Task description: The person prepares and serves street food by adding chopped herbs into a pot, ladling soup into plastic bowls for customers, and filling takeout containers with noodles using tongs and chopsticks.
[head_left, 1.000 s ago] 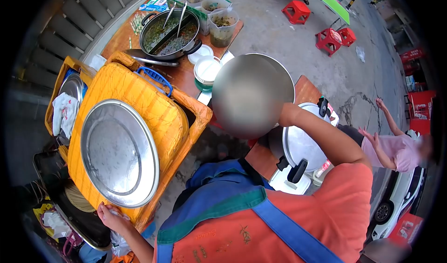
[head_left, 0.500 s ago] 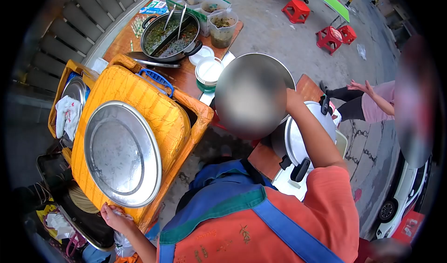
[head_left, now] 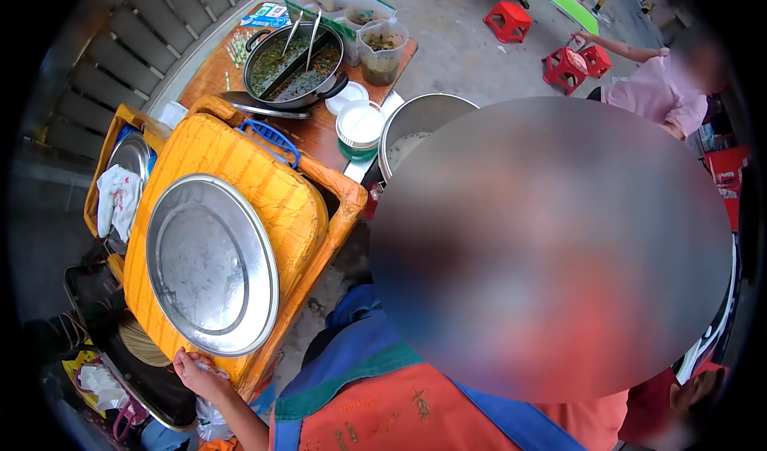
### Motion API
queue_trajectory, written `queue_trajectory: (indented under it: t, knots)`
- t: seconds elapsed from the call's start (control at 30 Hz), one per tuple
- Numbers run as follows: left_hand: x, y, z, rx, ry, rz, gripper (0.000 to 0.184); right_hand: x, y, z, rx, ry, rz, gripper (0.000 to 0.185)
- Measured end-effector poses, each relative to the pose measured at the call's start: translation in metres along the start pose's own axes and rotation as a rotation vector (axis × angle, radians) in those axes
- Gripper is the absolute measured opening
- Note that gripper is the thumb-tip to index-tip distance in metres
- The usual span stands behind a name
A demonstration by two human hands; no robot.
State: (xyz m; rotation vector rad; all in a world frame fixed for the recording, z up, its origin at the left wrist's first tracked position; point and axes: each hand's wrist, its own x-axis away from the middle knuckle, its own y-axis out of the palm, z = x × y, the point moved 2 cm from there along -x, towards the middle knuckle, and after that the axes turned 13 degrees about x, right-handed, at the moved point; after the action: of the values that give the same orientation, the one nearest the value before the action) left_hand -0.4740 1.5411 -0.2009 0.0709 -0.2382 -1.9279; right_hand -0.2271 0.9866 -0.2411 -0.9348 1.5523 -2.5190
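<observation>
My left hand point(head_left: 201, 377) is low at the near edge of the yellow wood-grain stand point(head_left: 300, 187), its fingers curled around part of a clear plastic bag point(head_left: 212, 421) that hangs below. Just above this hand, a round metal tray point(head_left: 209, 267) lies on the stand. A large blurred patch covers the right side of the view and hides my right hand. Left of that patch shows a deep metal pot point(head_left: 395, 135) with pale liquid inside.
A divided pot point(head_left: 268, 83) of broth with two utensils stands on the wooden table point(head_left: 209, 66). Near it are a pitcher point(head_left: 382, 59) and a white-lidded tub point(head_left: 359, 125). Red stools point(head_left: 507, 21) stand on the pavement. A person in pink point(head_left: 651, 91) is at the right.
The blurred patch has grown and shifted right, now covering my right arm, which earlier reached to the deep pot. The person in pink has moved toward the red stools. My left hand stays put.
</observation>
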Motion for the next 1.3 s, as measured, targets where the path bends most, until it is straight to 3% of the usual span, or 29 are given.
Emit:
queue_trajectory:
  t: [0.13, 0.23, 0.3, 0.47, 0.53, 0.6, 0.73, 0.83, 0.9, 1.07, 1.23, 1.3]
  knots:
    - [0.005, 0.007, 0.005, 0.015, 0.008, 0.001, 0.010, 0.023, -0.004, 0.034, 0.200, -0.052, 0.083, 0.046]
    - [0.006, 0.006, 0.005, 0.003, -0.003, -0.011, 0.011, 0.009, 0.001, 0.053, 0.364, 0.075, 0.177, 0.048]
    - [0.004, 0.004, 0.006, -0.010, -0.001, -0.021, 0.011, 0.010, 0.003, 0.062, 0.308, 0.129, 0.161, 0.047]
    - [0.001, 0.003, 0.003, 0.011, 0.015, 0.015, 0.013, 0.037, -0.011, 0.034, 0.114, 0.229, -0.250, 0.033]
    - [0.006, 0.005, 0.006, 0.013, 0.006, 0.013, 0.013, 0.040, -0.021, 0.021, 0.038, 0.082, -0.399, 0.032]
    - [0.005, 0.006, 0.006, 0.022, 0.005, 0.004, 0.013, 0.029, -0.019, 0.018, -0.064, -0.042, -0.412, 0.036]
    - [0.002, -0.001, 0.002, 0.012, 0.004, -0.029, 0.013, 0.002, -0.023, 0.003, -0.106, 0.108, -0.169, 0.041]
    - [0.003, 0.003, 0.003, 0.015, 0.009, -0.023, 0.012, -0.031, -0.003, 0.006, -0.101, 0.184, -0.004, 0.032]
    - [0.004, 0.001, 0.004, 0.000, 0.006, -0.004, 0.012, -0.055, 0.025, 0.006, -0.239, 0.431, 0.041, 0.037]
    - [0.006, 0.004, 0.006, 0.003, 0.002, -0.041, 0.013, -0.056, 0.075, -0.016, -0.269, 0.393, 0.003, 0.047]
    - [0.006, 0.003, 0.004, 0.013, 0.023, -0.035, 0.013, -0.044, 0.053, -0.024, -0.232, 0.248, -0.125, 0.045]
    - [0.009, 0.007, 0.008, 0.042, 0.024, -0.030, 0.014, -0.032, 0.026, -0.032, -0.180, 0.126, -0.309, 0.041]
